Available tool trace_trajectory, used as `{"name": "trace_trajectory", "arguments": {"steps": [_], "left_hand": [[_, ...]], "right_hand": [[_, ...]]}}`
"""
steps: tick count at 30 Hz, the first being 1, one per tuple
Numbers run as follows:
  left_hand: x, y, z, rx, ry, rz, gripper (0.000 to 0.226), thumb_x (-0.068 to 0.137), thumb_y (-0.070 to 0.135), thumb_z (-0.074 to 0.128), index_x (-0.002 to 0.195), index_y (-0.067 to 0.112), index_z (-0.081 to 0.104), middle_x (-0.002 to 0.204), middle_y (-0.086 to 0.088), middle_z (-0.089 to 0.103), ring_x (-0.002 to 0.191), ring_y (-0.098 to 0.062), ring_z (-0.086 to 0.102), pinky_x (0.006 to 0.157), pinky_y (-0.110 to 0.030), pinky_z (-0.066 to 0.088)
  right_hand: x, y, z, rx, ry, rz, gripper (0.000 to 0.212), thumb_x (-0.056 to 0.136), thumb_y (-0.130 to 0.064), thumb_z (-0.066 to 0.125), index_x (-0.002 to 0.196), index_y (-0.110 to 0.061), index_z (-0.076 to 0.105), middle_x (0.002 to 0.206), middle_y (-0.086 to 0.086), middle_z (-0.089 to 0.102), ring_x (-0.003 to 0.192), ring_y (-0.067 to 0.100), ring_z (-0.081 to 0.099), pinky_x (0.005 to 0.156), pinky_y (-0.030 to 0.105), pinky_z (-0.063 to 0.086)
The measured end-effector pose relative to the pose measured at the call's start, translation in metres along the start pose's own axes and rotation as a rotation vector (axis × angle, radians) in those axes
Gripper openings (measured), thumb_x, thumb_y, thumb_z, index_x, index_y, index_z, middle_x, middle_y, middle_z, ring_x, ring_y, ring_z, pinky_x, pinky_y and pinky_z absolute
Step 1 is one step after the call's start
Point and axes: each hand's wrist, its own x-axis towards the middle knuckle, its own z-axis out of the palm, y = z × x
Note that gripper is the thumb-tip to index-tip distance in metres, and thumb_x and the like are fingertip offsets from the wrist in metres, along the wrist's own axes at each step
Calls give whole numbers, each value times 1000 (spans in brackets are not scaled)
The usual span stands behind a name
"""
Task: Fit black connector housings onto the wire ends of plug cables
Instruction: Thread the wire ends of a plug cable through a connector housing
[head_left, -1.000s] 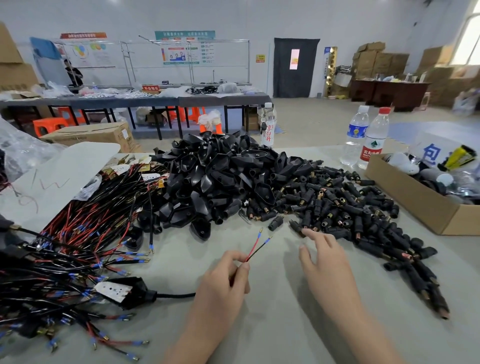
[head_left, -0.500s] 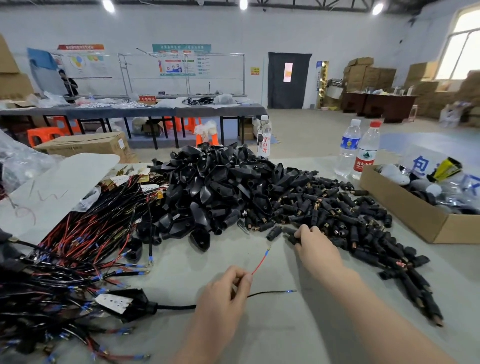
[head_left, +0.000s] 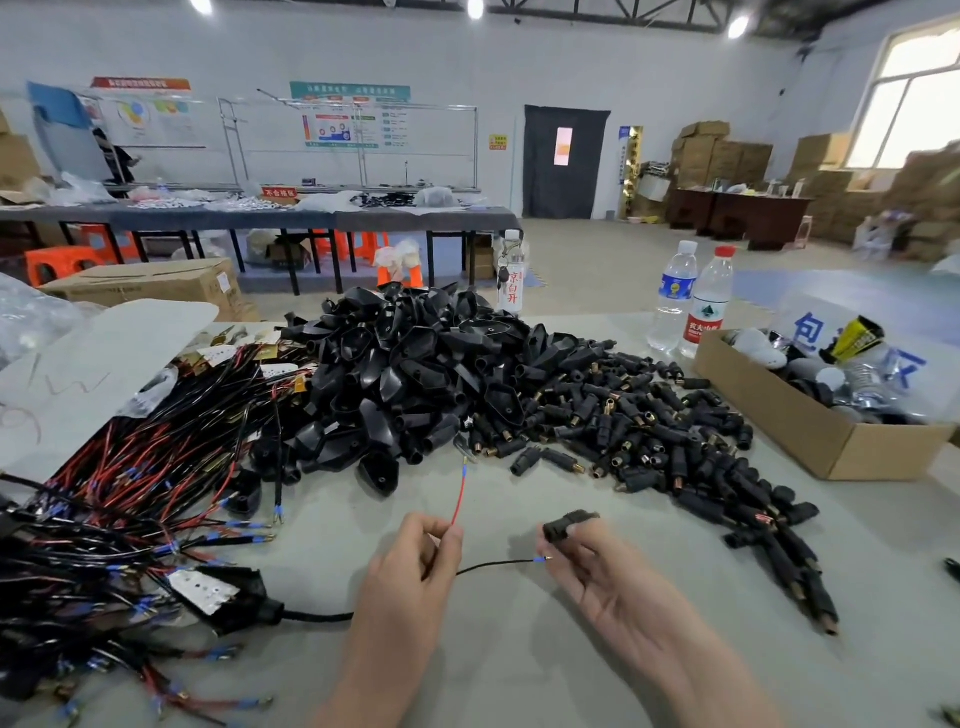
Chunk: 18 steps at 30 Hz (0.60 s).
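right hand (head_left: 597, 571) pinching housing (head_left: 567, 524) (half hidden), left hand (head_left: 410, 566) gripping cable (head_left: 317, 617)

matt blk plastic housings (head_left: 415, 374), cardboard box (head_left: 810, 431), smooth grey table (head_left: 519, 649)

Black connector housing (head_left: 569, 524) just above blue-tipped black wire (head_left: 493, 565), red wire (head_left: 458, 493) pointing upward
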Motion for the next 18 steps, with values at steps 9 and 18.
{"name": "trace_trajectory", "arguments": {"steps": [9,18], "left_hand": [[7,-2,1,8,116,-12,12,94,31,63,87,36,53,54,3,39,48,-8,33,49,-21,30],[6,-3,2,41,125,-29,14,94,32,61,85,35,51,54,5,42,50,-11,38,52,-19,33]], "right_hand": [[3,3,-2,94,-32,-17,44,65,4,68,107,1,54,107,33,68,91,37,73,64,33,62],[-1,1,-4,20,-116,-9,39,74,7,64,111,-3,54,111,29,70,86,35,74,66,33,61]]}}
